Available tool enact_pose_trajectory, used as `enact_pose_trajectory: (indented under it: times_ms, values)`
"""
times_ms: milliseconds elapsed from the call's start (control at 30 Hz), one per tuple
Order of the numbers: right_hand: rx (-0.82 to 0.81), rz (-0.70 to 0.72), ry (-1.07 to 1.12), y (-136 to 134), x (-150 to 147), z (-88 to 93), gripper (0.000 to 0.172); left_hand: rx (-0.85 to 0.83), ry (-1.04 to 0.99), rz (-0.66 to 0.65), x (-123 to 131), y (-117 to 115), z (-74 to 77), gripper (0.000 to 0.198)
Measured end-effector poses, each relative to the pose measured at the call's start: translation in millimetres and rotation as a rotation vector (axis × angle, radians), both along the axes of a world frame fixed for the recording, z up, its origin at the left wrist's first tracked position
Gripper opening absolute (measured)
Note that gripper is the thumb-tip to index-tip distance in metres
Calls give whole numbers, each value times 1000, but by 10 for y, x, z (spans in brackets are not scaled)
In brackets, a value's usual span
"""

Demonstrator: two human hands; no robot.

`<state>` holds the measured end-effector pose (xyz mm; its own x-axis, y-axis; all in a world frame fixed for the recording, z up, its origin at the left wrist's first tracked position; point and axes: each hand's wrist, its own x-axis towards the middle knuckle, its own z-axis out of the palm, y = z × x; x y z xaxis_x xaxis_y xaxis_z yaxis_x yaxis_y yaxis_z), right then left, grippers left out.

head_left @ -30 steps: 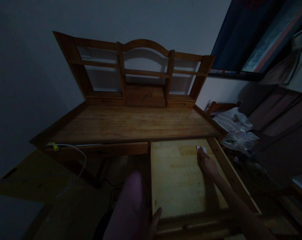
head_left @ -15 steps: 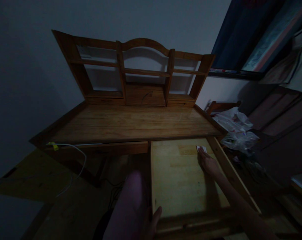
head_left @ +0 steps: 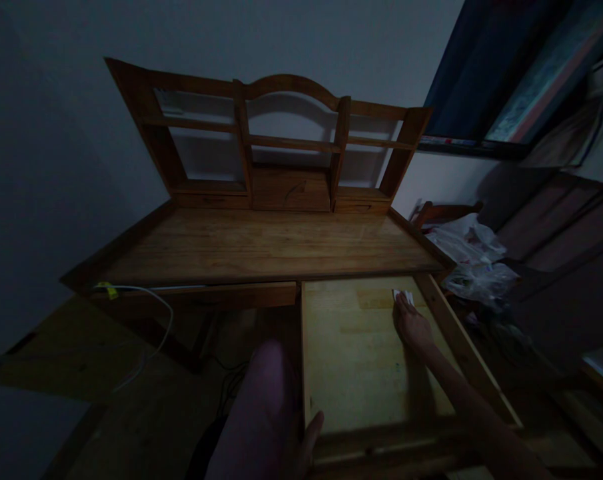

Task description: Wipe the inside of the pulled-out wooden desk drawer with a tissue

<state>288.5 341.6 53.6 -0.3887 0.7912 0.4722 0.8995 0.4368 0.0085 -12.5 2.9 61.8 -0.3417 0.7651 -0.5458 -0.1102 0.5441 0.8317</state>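
Observation:
A wooden drawer [head_left: 348,373] is pulled out from the right side of the desk, its pale bottom exposed. Inside it, toward the back right, my right hand [head_left: 412,328] presses a small folded white wipe, paper or cloth [head_left: 404,297], against the bottom. The fingers are closed over the wipe. At the drawer's front left corner, my left hand [head_left: 307,445] grips the side wall; the thumb shows inside and the other fingers are hidden. My knee [head_left: 268,373] is left of the drawer.
The desk top [head_left: 281,243] carries a shelf unit [head_left: 291,143] along the wall. A second drawer [head_left: 246,297] at left is slightly out, with a white cable [head_left: 166,313] hanging there. Plastic bags [head_left: 466,240] lie on a chair [head_left: 444,212] at right.
My right hand has shifted very slightly, still on the wipe at the drawer's back right. My left hand stays on the drawer side.

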Motion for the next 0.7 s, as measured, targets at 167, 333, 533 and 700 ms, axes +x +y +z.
enact_pose_trajectory:
  times_ms: [167, 333, 533, 700]
  values:
    - [18, -29, -12, 4, 2, -63, 61, -29, 55, 7, 6, -26, -17, 85]
    - [27, -32, -7, 15, 6, -102, 62, -10, 100, -1, -7, -29, -55, 72]
    - [36, -39, -13, 28, 17, -131, 65, -12, 127, -8, -7, -29, -146, 70]
    - [28, -27, -11, 2, 15, -116, 63, -28, 115, -9, 2, -30, -231, 69]
